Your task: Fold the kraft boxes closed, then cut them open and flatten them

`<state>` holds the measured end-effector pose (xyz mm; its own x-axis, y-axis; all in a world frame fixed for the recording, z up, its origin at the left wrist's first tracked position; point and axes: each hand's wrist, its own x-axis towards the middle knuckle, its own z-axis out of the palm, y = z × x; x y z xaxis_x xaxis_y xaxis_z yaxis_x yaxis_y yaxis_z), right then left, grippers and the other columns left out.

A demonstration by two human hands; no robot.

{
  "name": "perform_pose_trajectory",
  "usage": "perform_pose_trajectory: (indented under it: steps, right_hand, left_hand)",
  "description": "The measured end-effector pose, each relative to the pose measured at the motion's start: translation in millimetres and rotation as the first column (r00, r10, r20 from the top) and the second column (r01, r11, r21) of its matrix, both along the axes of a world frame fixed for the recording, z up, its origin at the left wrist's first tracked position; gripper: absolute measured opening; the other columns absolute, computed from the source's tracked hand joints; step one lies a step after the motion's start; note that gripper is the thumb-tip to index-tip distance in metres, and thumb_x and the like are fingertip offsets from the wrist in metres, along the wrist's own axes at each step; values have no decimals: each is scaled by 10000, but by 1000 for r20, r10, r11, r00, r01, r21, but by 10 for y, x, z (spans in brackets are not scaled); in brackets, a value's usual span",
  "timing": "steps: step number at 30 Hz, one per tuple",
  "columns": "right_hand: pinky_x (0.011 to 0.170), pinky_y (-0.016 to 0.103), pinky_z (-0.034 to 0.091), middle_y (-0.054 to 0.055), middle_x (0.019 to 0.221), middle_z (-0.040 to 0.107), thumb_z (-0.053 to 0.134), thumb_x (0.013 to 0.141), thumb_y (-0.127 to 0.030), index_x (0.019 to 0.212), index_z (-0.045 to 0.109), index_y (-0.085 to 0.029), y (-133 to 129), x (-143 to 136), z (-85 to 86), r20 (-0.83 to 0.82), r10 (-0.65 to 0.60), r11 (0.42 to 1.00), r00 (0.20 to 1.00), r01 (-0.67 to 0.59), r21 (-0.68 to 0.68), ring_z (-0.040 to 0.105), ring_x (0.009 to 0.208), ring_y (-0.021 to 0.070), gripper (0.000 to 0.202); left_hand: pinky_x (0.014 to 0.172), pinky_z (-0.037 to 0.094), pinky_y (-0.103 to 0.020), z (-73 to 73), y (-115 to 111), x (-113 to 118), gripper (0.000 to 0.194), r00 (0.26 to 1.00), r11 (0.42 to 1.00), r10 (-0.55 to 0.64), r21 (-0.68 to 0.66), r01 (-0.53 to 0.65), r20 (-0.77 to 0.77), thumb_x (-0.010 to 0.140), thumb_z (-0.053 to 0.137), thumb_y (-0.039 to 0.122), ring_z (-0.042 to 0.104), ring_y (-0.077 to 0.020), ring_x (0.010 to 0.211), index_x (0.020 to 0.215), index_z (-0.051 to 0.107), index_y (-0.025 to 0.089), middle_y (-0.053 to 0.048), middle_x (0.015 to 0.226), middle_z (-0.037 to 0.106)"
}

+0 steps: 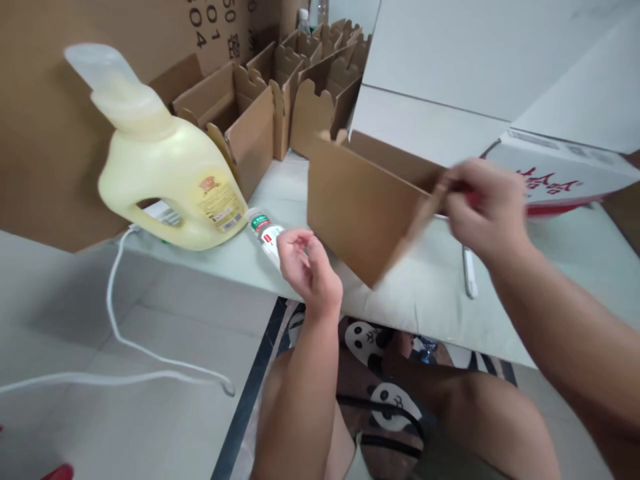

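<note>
Brown carton [357,207] sits at nine o'clock from my right hand [485,207], which pinches its edge. My left hand [313,270] is half-curled, visibly holding nothing; bottle [265,233] at its ten o'clock. Judgement: left palm should brace the wall against twisting.

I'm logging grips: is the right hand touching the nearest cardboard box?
Touching. The head view shows the right hand gripping the nearest cardboard box by its upper edge, with some motion blur.
</note>
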<state>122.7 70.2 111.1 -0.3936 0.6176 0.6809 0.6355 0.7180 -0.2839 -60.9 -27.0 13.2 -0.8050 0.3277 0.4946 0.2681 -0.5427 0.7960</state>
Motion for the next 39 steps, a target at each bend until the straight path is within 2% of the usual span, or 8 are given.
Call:
perform_pose_trajectory:
  steps: [3, 6, 8, 12, 18, 24, 30, 39]
  right_hand:
    - [641, 439, 409, 24, 603, 594, 438, 635, -157, 677, 634, -318, -403, 713, -197, -246, -67, 992, 967, 90, 85, 565, 669, 274, 258]
    - [664, 507, 470, 29, 674, 673, 525, 675, -193, 721, 670, -354, -698, 1042, -455, -438, -221, 975, 872, 207, -82, 654, 734, 329, 221]
    - [837, 553, 524, 37, 823, 742, 612, 754, -229, 763, 649, -359, -790, 1100, -612, -564, -292, 949, 772, 162, -269, 721, 899, 342, 135]
    - [1135, 549, 444, 36, 1152, 763, 713, 819, -396, 860, 640, -342, -799, 1139, -883, -727, -333, 918, 600, 31, -395, 652, 1253, 312, 100]
    - [1289, 513, 265, -11, 1576, 501, 512, 941, -635, 1353, 636, -359, -787, 1211, -1146, -695, -159, 912, 701, -165, -375, 343, 1539, 261, 512]
    - [1270, 554, 299, -55, 1621, 433, 532, 975, -523, 1408, 493, -449, -773, 1248, -1230, -781, 16, 894, 624, -358, -268, 362, 1531, 248, 442]
    - [1193, 573, 403, 59, 1501, 571, 582, 892, -643, 1072, 658, -305, -791, 1328, -1215, -744, -107, 910, 660, -237, -341, 455, 1467, 328, 391]
    - [1202, 567, 383, 29, 1530, 548, 472, 931, -658, 1330, 474, -366, -867, 1320, -1262, -708, -85, 900, 701, -251, -356, 403, 1505, 281, 495]
  left_hand:
    - [925, 510, -357, -14, 43, 53, 278, 974, 971, -220, -101, 214, -49, 954, 497, 464, 627, -197, 1017, 997, 634, 226, -53, 1024, 650]
    - [1002, 521, -402, 8, 62, 213, 471, 769, 771, -629, -220, 597, -118, 968, 420, 600, 638, -247, 1168, 1137, 658, 231, -99, 1198, 683]
    - [1051, 510, -428, 13, 67, 330, 570, 670, 685, -725, -271, 677, -158, 954, 404, 660, 617, -278, 1252, 1236, 646, 228, -122, 1306, 664]
    - [1138, 449, -479, -84, 123, 450, 664, 675, 717, -697, -280, 639, -243, 934, 413, 707, 547, -321, 1371, 1371, 596, 242, -121, 1440, 610]
    - [1209, 359, -488, -256, 277, 442, 660, 695, 764, -643, -202, 613, -322, 884, 549, 688, 454, -322, 1461, 1415, 542, 298, -96, 1524, 531]
    - [1121, 445, -493, -123, 283, 582, 425, 730, 797, -597, -140, 588, -334, 810, 664, 629, 578, -274, 1342, 1062, 527, 315, -35, 1340, 665]
    - [1148, 407, -576, -116, 231, 732, 298, 784, 831, -553, -118, 544, -280, 873, 558, 567, 681, -278, 1210, 952, 501, 285, -15, 1072, 782]
    - [1071, 453, -587, -218, 246, 711, 474, 822, 871, -486, -86, 484, -298, 941, 420, 535, 713, -284, 967, 651, 644, 233, -31, 650, 652]
